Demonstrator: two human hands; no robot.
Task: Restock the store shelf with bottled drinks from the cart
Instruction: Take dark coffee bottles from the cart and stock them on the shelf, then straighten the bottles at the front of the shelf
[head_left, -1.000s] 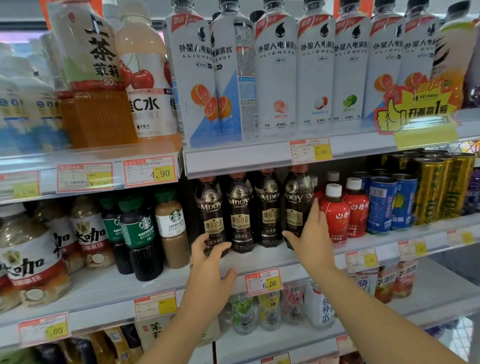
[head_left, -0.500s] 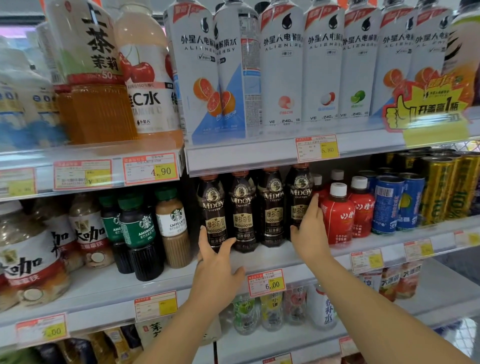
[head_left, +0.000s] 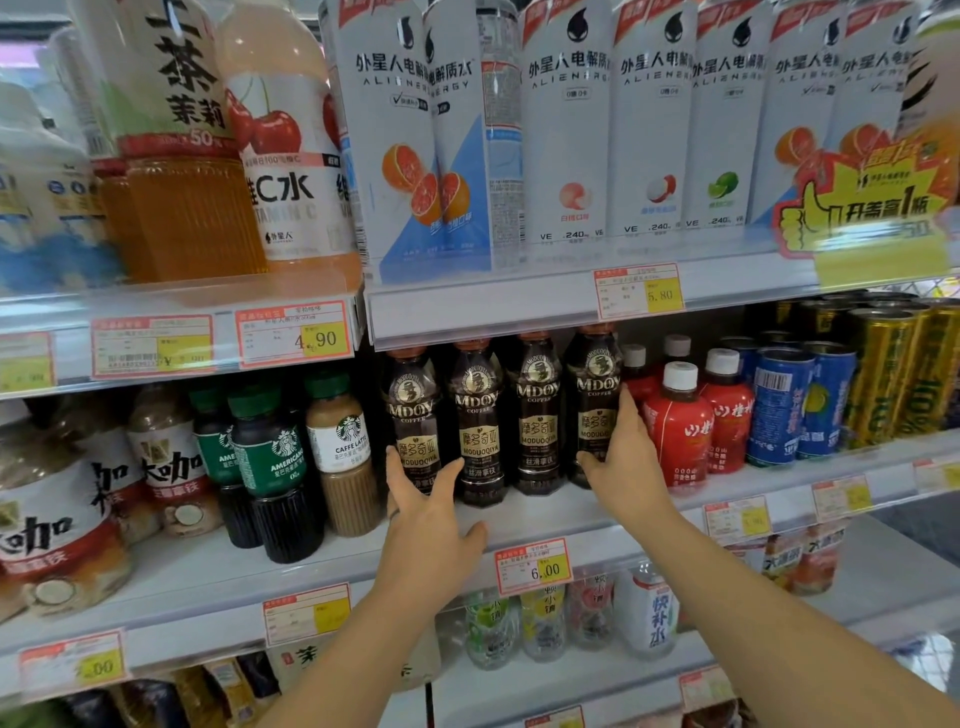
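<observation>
Several dark MDOY coffee bottles stand in a row on the middle shelf. My left hand reaches up to the leftmost coffee bottle: fingers on its left side, thumb on its right, around the lower part. My right hand lies against the right side of the rightmost coffee bottle, thumb across its lower front. Two more coffee bottles stand upright between the hands. No cart is in view.
Red bottles stand right behind my right hand, then blue cans and gold cans. Starbucks bottles stand left of the coffee row. The upper shelf edge sits just above the coffee caps. A 6.00 price tag hangs below.
My left hand has shifted up and spread its thumb and fingers around the leftmost coffee bottle. My right hand stays at the rightmost bottle. The view has come closer to the shelf.
</observation>
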